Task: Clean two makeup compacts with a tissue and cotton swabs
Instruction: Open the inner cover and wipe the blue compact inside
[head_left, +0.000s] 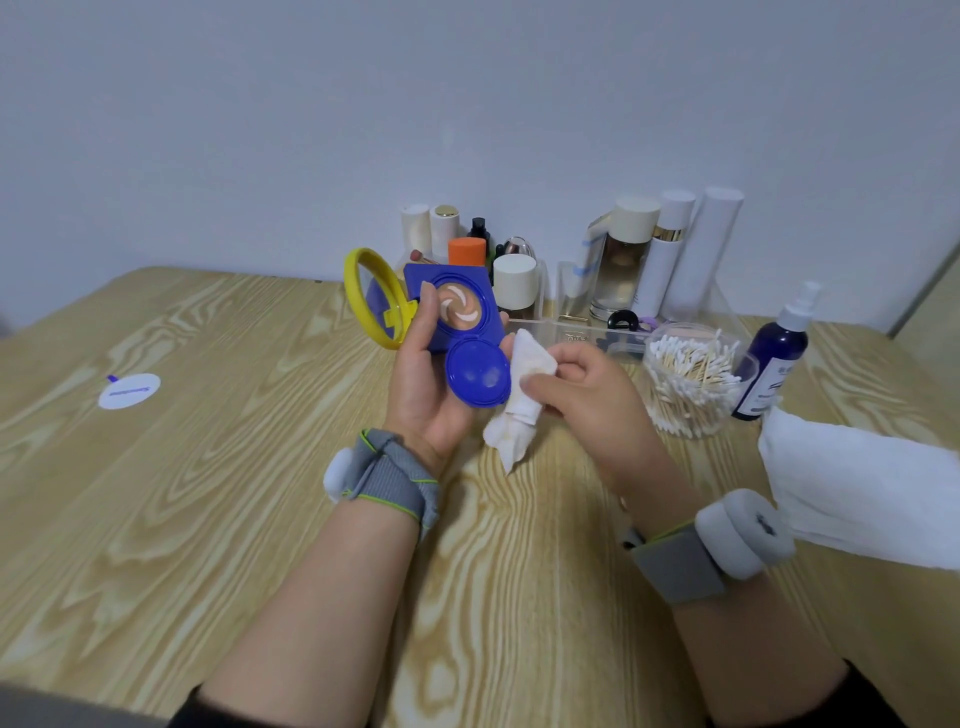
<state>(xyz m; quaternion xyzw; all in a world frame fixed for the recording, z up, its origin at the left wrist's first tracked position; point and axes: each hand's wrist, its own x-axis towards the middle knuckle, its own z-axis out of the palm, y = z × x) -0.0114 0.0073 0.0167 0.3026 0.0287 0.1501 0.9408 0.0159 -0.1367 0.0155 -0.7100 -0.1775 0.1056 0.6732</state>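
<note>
Here, my left hand, palm up above the tabletop, grips the open blue compact, thumb along its left edge. My right hand pinches the folded tissue just beside the compact's round flap.

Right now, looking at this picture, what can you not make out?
1. Head view: back of the blue compact, covered by the left hand.
2. Head view: the white cloth, cut off by the right edge.
3. Head view: label on the spray bottle and print on the round sticker, too blurred to read.
</note>
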